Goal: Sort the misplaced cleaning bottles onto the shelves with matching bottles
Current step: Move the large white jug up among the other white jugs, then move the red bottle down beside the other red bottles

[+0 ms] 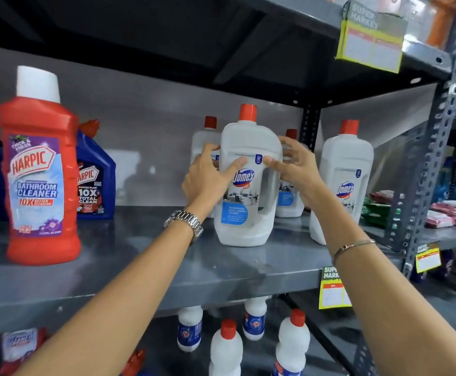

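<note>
A white Domex bottle [246, 191] with a red cap stands upright on the grey metal shelf [140, 267]. My left hand [208, 177] wraps its left side, thumb on the label. On the bottle's right side my right hand [292, 166] rests with thumb and fingers touching it, the fingers spread. Two more Domex bottles stand behind it [205, 139] [289, 202], and another [341, 183] stands to its right. A red Harpic bathroom cleaner bottle [41, 169] with a white cap stands at the left front of the same shelf.
Blue Harpic bottles [95, 177] stand behind the red one. Several small white bottles with red caps [225, 348] fill the shelf below. Yellow price tags [330, 291] hang from shelf edges. A perforated steel upright [422, 172] bounds the right side, with packets [452, 213] beyond.
</note>
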The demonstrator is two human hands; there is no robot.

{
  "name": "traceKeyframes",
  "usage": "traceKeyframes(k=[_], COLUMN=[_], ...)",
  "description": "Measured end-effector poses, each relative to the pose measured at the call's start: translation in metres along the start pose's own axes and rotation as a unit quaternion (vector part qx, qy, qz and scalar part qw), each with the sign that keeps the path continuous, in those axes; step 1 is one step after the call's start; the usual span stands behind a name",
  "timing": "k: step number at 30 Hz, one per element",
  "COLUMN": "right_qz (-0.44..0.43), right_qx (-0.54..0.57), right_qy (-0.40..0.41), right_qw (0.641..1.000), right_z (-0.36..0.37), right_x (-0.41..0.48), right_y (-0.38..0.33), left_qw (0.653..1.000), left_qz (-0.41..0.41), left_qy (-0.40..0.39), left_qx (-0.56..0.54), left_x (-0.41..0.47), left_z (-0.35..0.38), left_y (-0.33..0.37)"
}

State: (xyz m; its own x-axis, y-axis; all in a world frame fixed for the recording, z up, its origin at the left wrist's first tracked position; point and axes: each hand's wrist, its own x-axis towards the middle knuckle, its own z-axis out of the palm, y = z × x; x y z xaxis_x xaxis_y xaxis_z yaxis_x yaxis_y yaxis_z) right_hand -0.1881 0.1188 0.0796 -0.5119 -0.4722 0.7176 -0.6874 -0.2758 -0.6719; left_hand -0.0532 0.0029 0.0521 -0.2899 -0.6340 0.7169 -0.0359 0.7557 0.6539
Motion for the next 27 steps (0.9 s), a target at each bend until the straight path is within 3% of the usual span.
traceKeyframes(k=[6, 9, 11, 16, 21, 25, 27], right_qz=[-0.004, -0.048, -0.098, -0.147, -0.095, -0.037, -0.019], right_qx=[0.0, -0.134, -0.143, -0.027, 0.025, 0.07, 0.087], right_qy=[0.039, 0.128, 0.156, 0.059, -0.06, -0.117, -0.134], right_qw=[0.999, 0.981, 0.972, 0.987, 0.993, 0.99, 0.987], right_z=[0.01, 0.033, 0.055, 0.128, 0.197, 0.237, 0.258], right_x=[-0.018, -0.035, -0.045, -0.062, -0.071, -0.074, -0.078], right_y=[-0.011, -0.022, -0.04, -0.083, -0.11, -0.122, -0.127], left_qw=[1.0, 0.997, 0.993, 0.966, 0.911, 0.922, 0.95], left_qz=[0.026, 0.066, 0.097, 0.155, 0.159, 0.077, 0.013], left_qy=[0.004, 0.026, 0.06, 0.189, 0.364, 0.374, 0.3], left_qx=[0.016, -0.004, -0.015, -0.088, -0.114, -0.071, -0.088], left_x=[-0.004, -0.01, -0.014, -0.025, -0.03, -0.027, -0.026], left_z=[-0.001, -0.018, -0.038, -0.109, -0.189, -0.238, -0.255], left_y=[-0.007, -0.013, -0.015, -0.017, -0.038, -0.081, -0.102])
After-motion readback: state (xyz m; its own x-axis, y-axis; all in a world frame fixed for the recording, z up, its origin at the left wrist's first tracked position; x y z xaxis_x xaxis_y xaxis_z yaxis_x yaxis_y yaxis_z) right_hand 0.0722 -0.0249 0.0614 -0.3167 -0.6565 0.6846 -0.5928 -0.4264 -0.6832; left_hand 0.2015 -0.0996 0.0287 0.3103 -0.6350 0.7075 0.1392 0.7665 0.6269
